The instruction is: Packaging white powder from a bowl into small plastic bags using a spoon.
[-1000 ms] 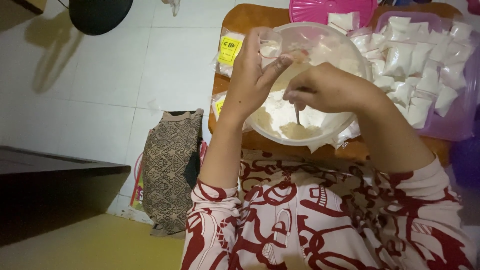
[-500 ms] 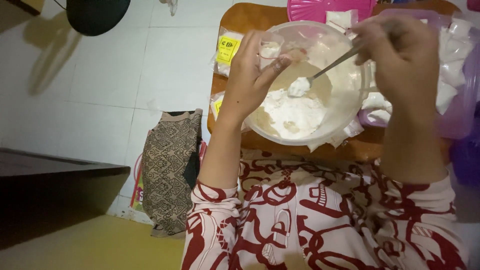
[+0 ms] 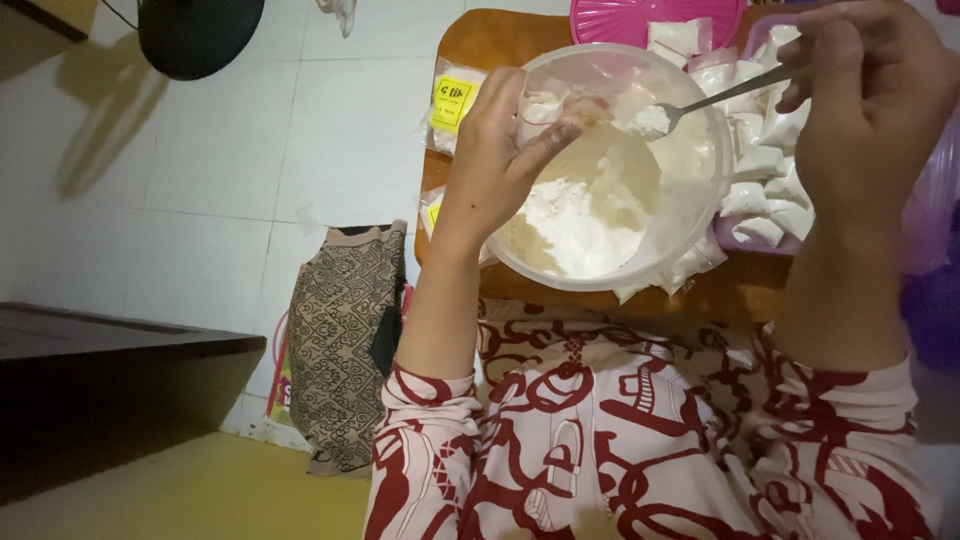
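Note:
A clear round plastic bowl half full of white flour stands on a small wooden table. My left hand is over the bowl's left rim, pinching a small clear plastic bag held open. In my right hand is a metal spoon with a heap of flour on its tip, right beside the bag's mouth.
Several small filled white bags lie in a purple tray to the right of the bowl. A pink lid sits behind it. Packets with yellow labels lie at the table's left. A patterned cloth bag and black round object are on the white tiled floor.
My right hand has lifted the spoon out of the flour, up and to the right, and now brings the loaded spoon tip left to the bag. The left hand stays put.

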